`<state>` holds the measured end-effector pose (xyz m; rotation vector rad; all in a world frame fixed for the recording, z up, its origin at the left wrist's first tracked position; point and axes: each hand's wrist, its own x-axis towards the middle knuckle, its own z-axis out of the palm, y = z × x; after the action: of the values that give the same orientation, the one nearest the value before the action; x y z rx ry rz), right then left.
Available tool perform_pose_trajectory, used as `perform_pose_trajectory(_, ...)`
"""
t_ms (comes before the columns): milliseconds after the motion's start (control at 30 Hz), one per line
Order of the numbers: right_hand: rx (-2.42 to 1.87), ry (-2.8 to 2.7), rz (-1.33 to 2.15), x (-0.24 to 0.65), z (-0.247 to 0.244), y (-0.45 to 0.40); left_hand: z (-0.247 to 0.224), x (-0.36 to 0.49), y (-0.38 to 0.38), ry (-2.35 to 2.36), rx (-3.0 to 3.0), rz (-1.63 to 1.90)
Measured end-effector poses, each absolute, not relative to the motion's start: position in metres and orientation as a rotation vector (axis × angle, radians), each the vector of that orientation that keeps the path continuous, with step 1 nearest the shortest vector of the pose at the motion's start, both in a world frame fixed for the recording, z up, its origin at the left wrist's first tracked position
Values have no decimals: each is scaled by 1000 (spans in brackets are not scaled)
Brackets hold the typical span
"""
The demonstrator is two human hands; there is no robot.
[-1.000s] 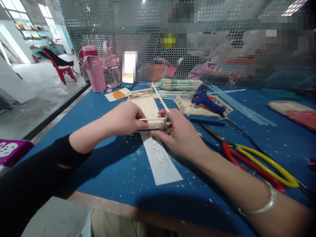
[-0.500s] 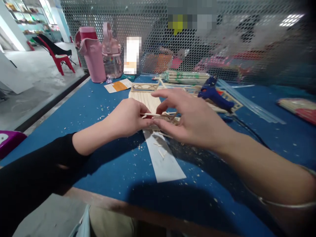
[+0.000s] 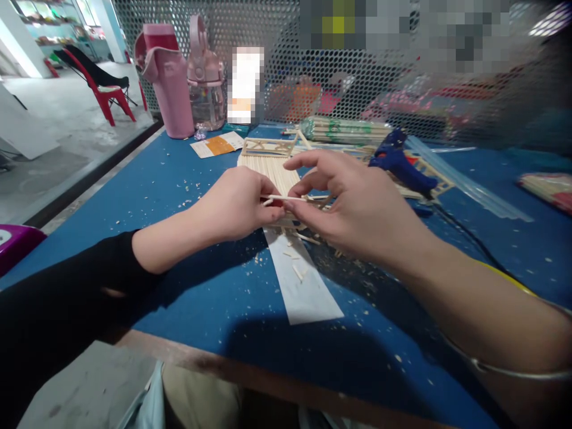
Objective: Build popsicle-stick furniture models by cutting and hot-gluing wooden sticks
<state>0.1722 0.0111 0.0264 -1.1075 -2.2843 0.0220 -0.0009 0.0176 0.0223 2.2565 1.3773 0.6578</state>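
Note:
Thin pale wooden sticks (image 3: 292, 198) run between my two hands at mid-table. My left hand (image 3: 239, 202) is closed around their left ends, thumb against fingers. My right hand (image 3: 357, 199) pinches a stick between thumb and fingertip, its index finger raised. Behind and partly under the hands lies a model of glued sticks, with a flat stick deck (image 3: 268, 170) and a low railing (image 3: 268, 147) at its far end. My fingers hide the model's near end. A strip of white paper (image 3: 304, 292) with broken stick bits reaches from beneath it towards me.
A blue glue gun (image 3: 404, 164) lies to the right, its cord trailing back. Clear glue sticks (image 3: 473, 179) and a bagged stick bundle (image 3: 348, 130) lie beyond. A pink tumbler (image 3: 172, 89), clear bottle (image 3: 206, 98) and orange-white card (image 3: 218, 145) stand or lie at back left.
The view has shifted slightly, so the table items sit a little further right and higher. Both hands keep nearly the same pose; the stick between them shows more plainly.

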Motion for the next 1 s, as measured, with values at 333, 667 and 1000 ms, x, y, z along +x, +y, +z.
perform_pose_trajectory(333, -1147, -2257, 107, 172, 27, 11, 11, -6, 15, 1175, 2162, 903)
perform_pose_trajectory(667, -1116, -2239, 185, 171, 26, 11, 0, 1, 13, 1067, 1972, 1110)
perform_pose_trajectory(1000, -1088, -2276, 196, 172, 26, 10, 3, 2, 11, 1075, 1968, 1113)
